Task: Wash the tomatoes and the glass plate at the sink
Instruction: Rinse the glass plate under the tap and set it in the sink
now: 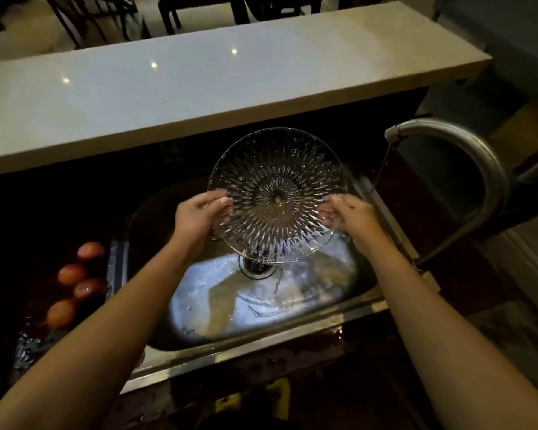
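A clear cut-glass plate with a starburst pattern is held tilted above the steel sink, water drops on it. My left hand grips its left edge and my right hand grips its right edge. Several tomatoes lie on the dark wet counter left of the sink, apart from both hands. The sink drain shows just under the plate's lower rim.
A curved metal faucet arches at the right, with a thin stream of water falling from its spout beside the plate. A long white raised counter runs behind the sink. Chairs stand beyond it.
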Motion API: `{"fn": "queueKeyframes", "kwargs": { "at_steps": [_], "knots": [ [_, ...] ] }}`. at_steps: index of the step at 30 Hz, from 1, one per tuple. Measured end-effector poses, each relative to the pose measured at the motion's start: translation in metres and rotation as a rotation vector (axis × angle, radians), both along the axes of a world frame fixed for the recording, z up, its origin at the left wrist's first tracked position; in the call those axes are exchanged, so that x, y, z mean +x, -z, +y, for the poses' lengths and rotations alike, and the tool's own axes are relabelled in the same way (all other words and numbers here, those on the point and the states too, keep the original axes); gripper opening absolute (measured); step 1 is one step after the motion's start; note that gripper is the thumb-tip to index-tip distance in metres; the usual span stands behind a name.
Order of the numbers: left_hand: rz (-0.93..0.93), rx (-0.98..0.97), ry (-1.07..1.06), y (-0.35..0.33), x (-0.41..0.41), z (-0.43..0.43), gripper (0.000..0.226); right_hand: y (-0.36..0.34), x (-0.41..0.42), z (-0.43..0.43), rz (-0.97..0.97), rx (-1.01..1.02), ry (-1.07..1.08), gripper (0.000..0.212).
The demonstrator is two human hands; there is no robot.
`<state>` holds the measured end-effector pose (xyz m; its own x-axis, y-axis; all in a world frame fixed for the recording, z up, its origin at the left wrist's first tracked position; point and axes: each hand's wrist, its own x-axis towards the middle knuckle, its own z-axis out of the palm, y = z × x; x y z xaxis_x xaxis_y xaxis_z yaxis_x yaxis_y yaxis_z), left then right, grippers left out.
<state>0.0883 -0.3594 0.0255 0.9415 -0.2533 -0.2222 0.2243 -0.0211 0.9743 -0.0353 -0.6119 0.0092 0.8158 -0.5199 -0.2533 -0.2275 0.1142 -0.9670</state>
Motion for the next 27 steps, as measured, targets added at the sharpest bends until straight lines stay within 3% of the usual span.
{"fn": "queueKeyframes", "kwargs": {
  "at_steps": [7, 16, 20, 24, 27],
  "knots": [
    [-0.066, -0.021, -0.108, -0.018, 0.0, 0.031, 0.02, 0.008, 0.03, 0.029, -0.05, 0.092, -0.072, 0.021],
    [-0.242, 0.162, -0.223, -0.022, 0.001, 0.084, 0.026, 0.029, 0.079, 0.079, 0.066, 0.135, -0.183, 0.017],
    [-0.096, 0.243, -0.315, 0.019, -0.016, 0.096, 0.025, 0.057, 0.089, 0.104, 0.174, -0.06, -0.166, 0.019],
    [0.116, 0.341, -0.34, 0.072, -0.024, 0.107, 0.031, 0.104, 0.084, 0.12, 0.338, -0.157, -0.141, 0.014],
    [0.173, 0.496, -0.329, 0.105, -0.018, 0.108, 0.037, 0.137, 0.081, 0.128, 0.457, -0.201, -0.085, 0.02]
  ]
}}
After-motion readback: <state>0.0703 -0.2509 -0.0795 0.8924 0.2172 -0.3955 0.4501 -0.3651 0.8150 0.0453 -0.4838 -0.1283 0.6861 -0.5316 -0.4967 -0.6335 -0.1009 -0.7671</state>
